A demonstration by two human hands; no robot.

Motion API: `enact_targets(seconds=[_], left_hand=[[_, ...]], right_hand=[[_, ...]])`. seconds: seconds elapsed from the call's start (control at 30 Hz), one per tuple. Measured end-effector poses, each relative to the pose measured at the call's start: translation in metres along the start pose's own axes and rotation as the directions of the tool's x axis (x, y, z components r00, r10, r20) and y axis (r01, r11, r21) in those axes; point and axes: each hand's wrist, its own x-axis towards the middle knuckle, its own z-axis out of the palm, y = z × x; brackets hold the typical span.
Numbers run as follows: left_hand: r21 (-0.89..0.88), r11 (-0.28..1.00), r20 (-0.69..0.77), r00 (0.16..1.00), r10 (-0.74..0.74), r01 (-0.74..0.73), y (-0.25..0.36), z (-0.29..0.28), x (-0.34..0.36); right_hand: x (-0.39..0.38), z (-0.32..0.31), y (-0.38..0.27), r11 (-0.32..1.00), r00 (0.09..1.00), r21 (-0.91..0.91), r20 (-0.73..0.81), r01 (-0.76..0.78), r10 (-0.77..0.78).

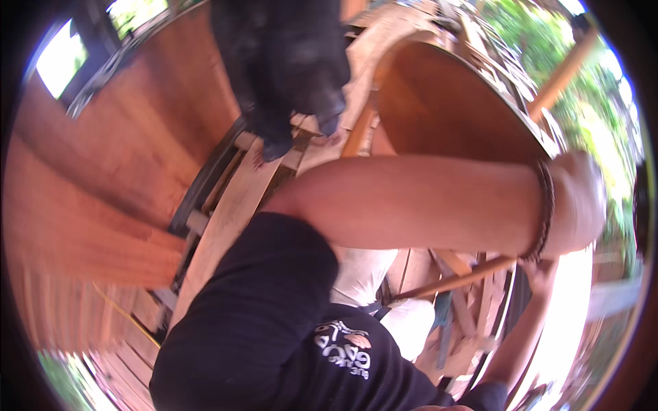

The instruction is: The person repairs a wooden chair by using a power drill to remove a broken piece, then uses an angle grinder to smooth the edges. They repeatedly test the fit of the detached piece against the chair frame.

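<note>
My left arm stretches across to the right, a dark braided band (546, 212) round its wrist. My left hand (579, 202) is blurred by motion, its rounded outline closed, and what it holds is hidden. Just below, my right hand (540, 272) reaches up from the lower right, its fingers partly hidden behind the left wrist. A slim wooden rod (466, 277) slants up toward the right hand; whether it is gripped I cannot tell. Beyond my left forearm rises a large curved brown wooden panel (452, 103).
Another person in dark trousers (281, 61) stands barefoot on narrow planks (226, 198) ahead. A broad curved wooden wall (137, 151) fills the left side. A round wooden pole (565, 72) slants at the upper right, before green plants (521, 34). Gaps show between the boards.
</note>
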Motion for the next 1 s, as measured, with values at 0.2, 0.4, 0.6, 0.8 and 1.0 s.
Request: enact_targets(seconds=[0.2, 0.4, 0.6, 0.8, 1.0], left_hand=[[0.08, 0.997, -0.086, 0.996, 0.032, -0.025, -0.008, -0.01, 0.014], [0.112, 0.965, 0.06, 0.968, -0.244, 0.236, 0.01, -0.009, 0.037], [-0.086, 0.964, -0.013, 0.968, -0.252, 0.25, 0.023, 0.013, 0.043], [-0.117, 0.924, 0.026, 0.931, -0.364, 0.365, 0.037, 0.004, 0.05], [-0.161, 0.907, -0.021, 0.917, -0.398, 0.39, 0.032, 0.01, 0.047]], right_hand=[[0.035, 0.022, -0.044, 0.948, 0.974, -0.24, -0.035, 0.211, -0.226], [0.022, 0.006, -0.033, 0.817, 0.909, -0.479, -0.088, 0.321, -0.408], [-0.038, 0.07, 0.015, 0.986, 0.519, 0.094, -0.855, 0.136, 0.01], [-0.026, 0.171, -0.001, 0.355, 0.676, 0.799, -0.601, 0.486, 0.426], [0.024, 0.156, -0.039, -0.15, 0.751, 0.752, -0.577, 0.642, 0.32]])
